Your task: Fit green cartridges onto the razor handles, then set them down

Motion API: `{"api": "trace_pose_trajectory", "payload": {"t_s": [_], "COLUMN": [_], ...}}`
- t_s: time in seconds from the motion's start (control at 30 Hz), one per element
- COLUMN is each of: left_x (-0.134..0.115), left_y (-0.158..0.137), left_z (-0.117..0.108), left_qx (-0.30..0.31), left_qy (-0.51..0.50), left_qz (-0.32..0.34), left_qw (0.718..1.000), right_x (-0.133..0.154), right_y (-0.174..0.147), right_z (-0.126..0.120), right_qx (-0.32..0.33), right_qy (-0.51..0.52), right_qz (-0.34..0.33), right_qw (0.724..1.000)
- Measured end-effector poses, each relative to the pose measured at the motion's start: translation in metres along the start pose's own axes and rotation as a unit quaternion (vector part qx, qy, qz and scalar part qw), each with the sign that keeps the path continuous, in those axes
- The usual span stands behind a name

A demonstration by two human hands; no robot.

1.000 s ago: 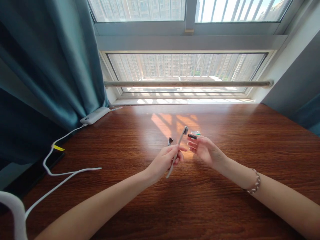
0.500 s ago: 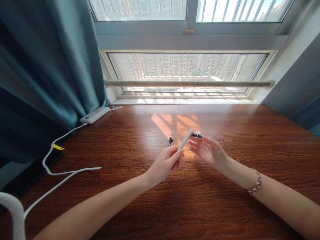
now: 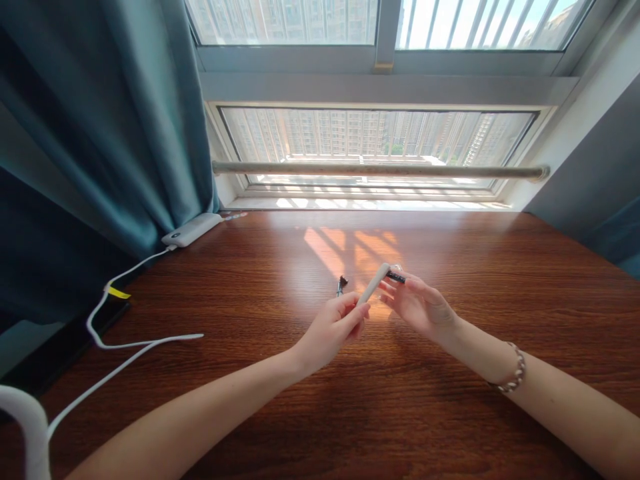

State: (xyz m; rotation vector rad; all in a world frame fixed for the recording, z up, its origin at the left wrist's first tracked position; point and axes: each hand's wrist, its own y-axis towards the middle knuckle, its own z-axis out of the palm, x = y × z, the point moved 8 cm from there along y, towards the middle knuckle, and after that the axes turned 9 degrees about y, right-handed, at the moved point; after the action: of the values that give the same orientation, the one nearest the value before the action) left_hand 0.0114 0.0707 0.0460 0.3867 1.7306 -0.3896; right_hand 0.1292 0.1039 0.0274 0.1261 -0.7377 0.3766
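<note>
**Head view: two hands meet over a sunlit desk**

The left hand (image 3: 334, 325) pinches a pale toothbrush handle (image 3: 373, 283) between thumb and fingers, angled up toward the right hand (image 3: 419, 304). That hand's fingertips pinch a small black piece (image 3: 397, 275) at the handle's upper end, above the desk's (image 3: 450, 407) middle. A small dark clip (image 3: 341, 285) lies just beside them; a white cable (image 3: 127, 347) trails near the left edge.
</note>
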Motion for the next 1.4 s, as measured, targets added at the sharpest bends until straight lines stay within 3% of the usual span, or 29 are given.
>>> {"api": "trace_pose_trajectory", "payload": {"t_s": [0.27, 0.5, 0.87, 1.17, 1.4], "left_x": [0.002, 0.004, -0.004, -0.010, -0.002], "left_y": [0.000, 0.000, -0.011, -0.009, -0.004], "left_z": [-0.001, -0.004, 0.023, 0.015, 0.010], "left_qx": [-0.009, -0.023, 0.098, 0.057, 0.037], "left_qy": [0.008, 0.053, 0.053, 0.054, -0.002], "left_qz": [0.008, 0.010, 0.022, 0.035, 0.001], "left_qw": [1.000, 0.998, 0.994, 0.996, 0.999], "right_x": [0.000, 0.000, 0.002, 0.002, 0.000], "right_y": [0.002, 0.004, 0.000, 0.000, 0.004], "right_z": [0.001, -0.005, -0.003, 0.001, -0.008], "right_qx": [0.024, 0.006, 0.009, 0.014, 0.000], "right_qy": [0.021, -0.004, -0.038, -0.034, -0.025], "right_qz": [0.006, 0.000, -0.012, -0.006, -0.009], "right_qw": [0.999, 1.000, 0.999, 0.999, 1.000]}}
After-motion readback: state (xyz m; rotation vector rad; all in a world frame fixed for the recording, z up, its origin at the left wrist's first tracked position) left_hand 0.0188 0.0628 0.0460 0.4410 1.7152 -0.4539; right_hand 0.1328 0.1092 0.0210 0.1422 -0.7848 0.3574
